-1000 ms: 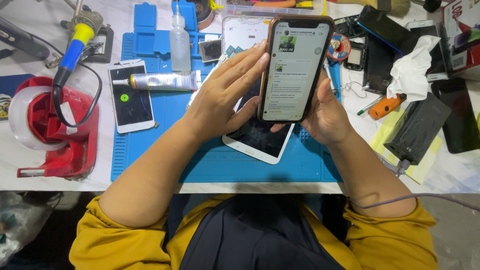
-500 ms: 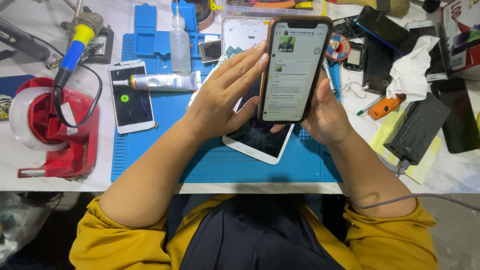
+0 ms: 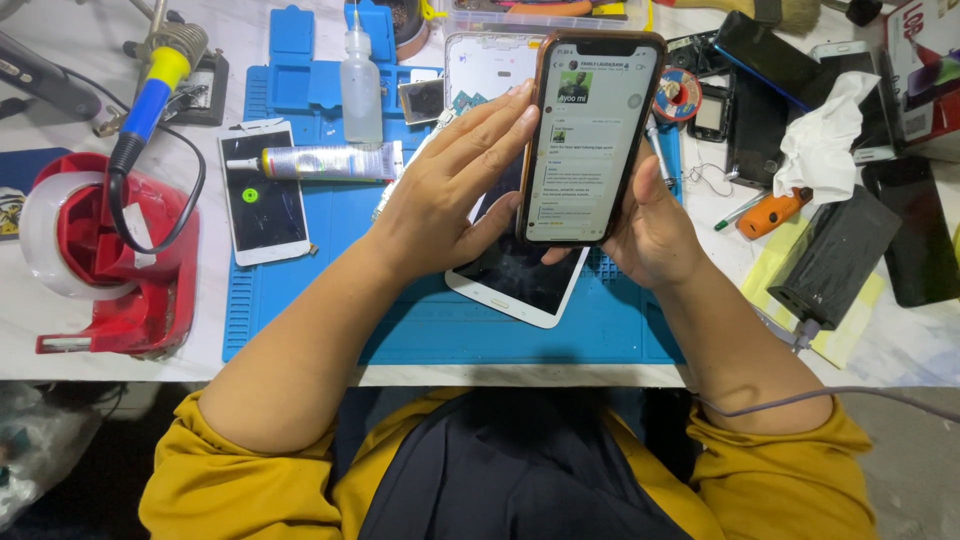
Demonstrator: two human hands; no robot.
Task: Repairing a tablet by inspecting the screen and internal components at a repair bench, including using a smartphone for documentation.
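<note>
Right now the right hand (image 3: 655, 225) grips the lit smartphone (image 3: 590, 135) upright, left hand (image 3: 450, 195) flat against its edge, fingers extended. Beneath, the white tablet (image 3: 515, 285) lies untouched on the blue mat (image 3: 400, 320), glue tube (image 3: 320, 160) unused.

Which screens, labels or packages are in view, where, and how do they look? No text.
Held phone: in right hand, left hand touching; lit pale screen, brown case.
White phone: mat's left; dark screen, green dot.
Glue tube: across white phone; silvery, yellow-labelled.
Box: top right; red and white.
</note>
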